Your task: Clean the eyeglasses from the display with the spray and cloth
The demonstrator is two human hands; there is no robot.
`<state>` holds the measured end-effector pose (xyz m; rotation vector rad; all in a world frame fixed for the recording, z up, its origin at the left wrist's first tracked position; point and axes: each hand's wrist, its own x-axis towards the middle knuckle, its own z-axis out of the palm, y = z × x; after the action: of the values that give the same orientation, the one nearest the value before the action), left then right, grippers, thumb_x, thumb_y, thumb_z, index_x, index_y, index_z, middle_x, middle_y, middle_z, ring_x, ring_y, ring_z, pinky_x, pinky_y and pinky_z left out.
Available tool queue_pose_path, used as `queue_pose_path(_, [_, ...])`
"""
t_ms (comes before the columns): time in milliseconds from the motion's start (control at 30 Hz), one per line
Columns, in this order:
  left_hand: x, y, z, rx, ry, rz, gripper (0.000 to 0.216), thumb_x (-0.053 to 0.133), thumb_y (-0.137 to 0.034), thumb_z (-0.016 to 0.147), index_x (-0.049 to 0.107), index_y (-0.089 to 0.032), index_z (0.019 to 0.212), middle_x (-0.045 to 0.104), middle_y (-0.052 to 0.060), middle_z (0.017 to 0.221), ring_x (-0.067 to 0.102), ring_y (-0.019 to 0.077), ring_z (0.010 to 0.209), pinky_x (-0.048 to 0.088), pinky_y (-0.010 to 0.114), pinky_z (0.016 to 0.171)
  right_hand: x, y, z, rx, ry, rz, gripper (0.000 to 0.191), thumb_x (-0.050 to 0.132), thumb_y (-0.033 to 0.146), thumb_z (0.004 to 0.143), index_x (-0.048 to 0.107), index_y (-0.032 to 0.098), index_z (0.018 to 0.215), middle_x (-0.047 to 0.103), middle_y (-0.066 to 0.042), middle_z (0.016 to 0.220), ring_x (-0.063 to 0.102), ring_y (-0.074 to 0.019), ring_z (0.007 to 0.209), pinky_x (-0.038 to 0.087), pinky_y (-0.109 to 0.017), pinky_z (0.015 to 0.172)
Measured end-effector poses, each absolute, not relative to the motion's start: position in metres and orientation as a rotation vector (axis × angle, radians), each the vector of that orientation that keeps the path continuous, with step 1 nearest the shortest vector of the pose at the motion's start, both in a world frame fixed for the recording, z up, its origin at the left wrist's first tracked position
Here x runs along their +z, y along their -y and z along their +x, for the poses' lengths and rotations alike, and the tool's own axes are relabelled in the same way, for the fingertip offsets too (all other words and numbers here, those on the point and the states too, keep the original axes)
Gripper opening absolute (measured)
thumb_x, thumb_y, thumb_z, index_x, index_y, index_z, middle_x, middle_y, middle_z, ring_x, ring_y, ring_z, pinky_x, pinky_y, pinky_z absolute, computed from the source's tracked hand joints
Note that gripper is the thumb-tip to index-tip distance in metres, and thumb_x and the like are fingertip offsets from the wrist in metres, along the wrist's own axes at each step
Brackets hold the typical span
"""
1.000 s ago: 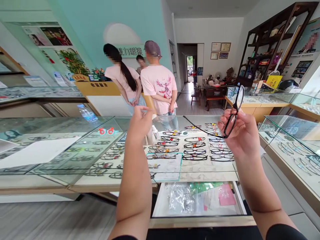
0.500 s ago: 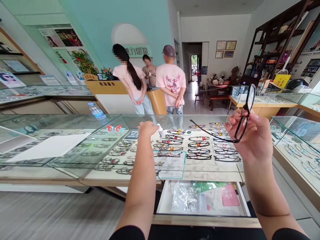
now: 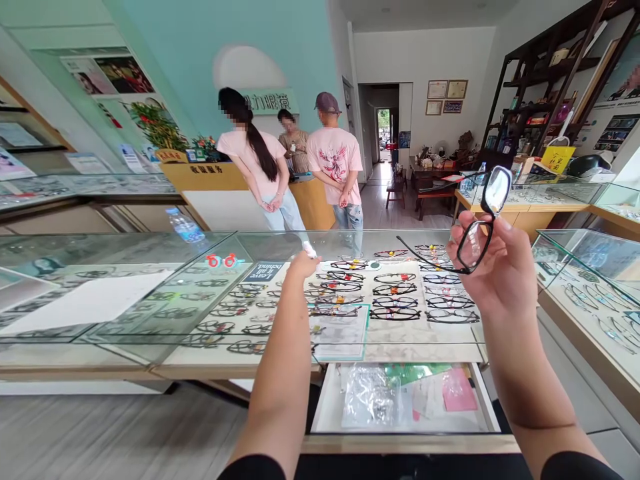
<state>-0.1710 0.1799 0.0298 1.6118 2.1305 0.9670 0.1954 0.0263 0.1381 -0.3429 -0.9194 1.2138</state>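
My right hand (image 3: 495,273) is raised over the right end of the glass display counter (image 3: 400,348). It is closed on a pair of black-framed glasses (image 3: 479,230), held upright with one temple arm sticking out to the left. My left hand (image 3: 301,265) reaches forward onto the counter top. Its fingers are curled round a small white bottle (image 3: 310,251) whose tip shows past the knuckles. Rows of spectacle frames (image 3: 395,293) lie under the glass.
An open drawer (image 3: 400,400) below the counter holds plastic bags and pink paper. Three people stand with their backs turned at a yellow reception desk (image 3: 210,177). A water bottle (image 3: 184,225) stands on the left counter. More glass cases (image 3: 585,280) and a dark shelf (image 3: 545,80) line the right.
My left hand has dropped from mid-air to the counter top and closed round the small white bottle. My right hand has turned the glasses so the lenses face me more.
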Motion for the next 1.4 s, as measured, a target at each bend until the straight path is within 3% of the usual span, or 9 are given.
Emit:
queue_pose_path(200, [0.071,-0.170,-0.140,1.524,-1.606,1.448,0.023,0.064,-0.044,0.091,0.057,-0.023,0.098,0.073,0.006,0.099,0.073,0.0266,0.106,0.060,0.038,0.093,0.137,-0.031,0.195,1.160,0.907,-0.336,0.020,0.086,0.043,0.084,0.073,0.029,0.087,0.085,0.002,0.107,0.078,-0.0183,0.099,0.062,-0.028,0.072])
queue_pose_path(333, [0.098,-0.147,-0.102,1.737,-1.244,1.425,0.031,0.062,-0.048,0.076,0.046,-0.027,0.091,0.059,0.000,0.080,0.066,0.0200,0.084,0.057,0.035,0.084,0.139,-0.027,0.191,1.130,0.887,-0.399,0.022,0.086,0.044,0.081,0.072,0.029,0.088,0.084,0.001,0.103,0.076,-0.0198,0.099,0.062,-0.030,0.075])
queue_pose_path(467, [0.123,-0.110,-0.069,1.714,-0.645,1.338,0.025,0.065,-0.029,0.060,0.046,-0.024,0.075,0.041,-0.003,0.063,0.048,0.0142,0.063,0.045,0.030,0.067,0.139,-0.025,0.186,1.119,0.962,-0.455,0.032,0.089,0.044,0.080,0.062,0.028,0.081,0.080,0.002,0.093,0.071,-0.0153,0.084,0.059,-0.028,0.076])
queue_pose_path(533, [0.131,-0.094,-0.058,1.584,-0.526,1.374,0.024,0.068,-0.031,0.064,0.046,-0.024,0.068,0.036,-0.004,0.057,0.042,0.0138,0.057,0.041,0.030,0.061,0.138,-0.025,0.183,1.139,1.025,-0.481,0.036,0.090,0.043,0.081,0.058,0.028,0.079,0.078,0.003,0.088,0.068,-0.0132,0.078,0.057,-0.027,0.074])
queue_pose_path(600, [0.136,-0.082,-0.053,1.458,-0.473,1.460,0.039,0.069,-0.051,0.077,0.045,-0.025,0.061,0.032,-0.004,0.051,0.036,0.0138,0.051,0.037,0.032,0.056,0.136,-0.026,0.180,1.186,1.070,-0.506,0.037,0.090,0.042,0.081,0.057,0.027,0.079,0.077,0.003,0.086,0.066,-0.0129,0.076,0.054,-0.027,0.072])
queue_pose_path(700, [0.140,-0.072,-0.052,1.300,-0.427,1.588,0.074,0.045,-0.091,0.090,0.039,-0.026,0.053,0.025,-0.004,0.043,0.031,0.0134,0.044,0.034,0.034,0.050,0.134,-0.027,0.174,1.278,1.110,-0.530,0.034,0.089,0.040,0.080,0.057,0.027,0.079,0.077,0.002,0.086,0.066,-0.0137,0.077,0.051,-0.028,0.072])
queue_pose_path(767, [0.140,-0.070,-0.053,1.234,-0.405,1.646,0.085,0.026,-0.102,0.088,0.034,-0.027,0.050,0.022,-0.003,0.041,0.031,0.0132,0.041,0.033,0.034,0.048,0.132,-0.027,0.171,1.324,1.136,-0.533,0.033,0.087,0.039,0.081,0.057,0.027,0.080,0.078,0.001,0.086,0.065,-0.0143,0.077,0.049,-0.029,0.071])
queue_pose_path(1200, [0.135,-0.072,-0.051,0.976,-0.281,1.815,0.095,0.011,-0.106,0.084,0.037,-0.027,0.040,0.030,0.002,0.032,0.031,0.0128,0.031,0.029,0.035,0.042,0.117,-0.026,0.151,1.426,1.325,-0.528,0.025,0.082,0.039,0.087,0.061,0.026,0.080,0.079,0.000,0.085,0.060,-0.0164,0.079,0.042,-0.033,0.078])
queue_pose_path(1400, [0.129,-0.071,-0.045,0.884,-0.542,1.786,0.087,0.041,-0.099,0.086,0.045,-0.024,0.041,0.037,0.002,0.038,0.032,0.0110,0.035,0.022,0.032,0.038,0.118,-0.023,0.152,1.415,1.363,-0.530,0.027,0.081,0.040,0.088,0.060,0.027,0.080,0.076,0.001,0.080,0.059,-0.0179,0.079,0.042,-0.034,0.078])
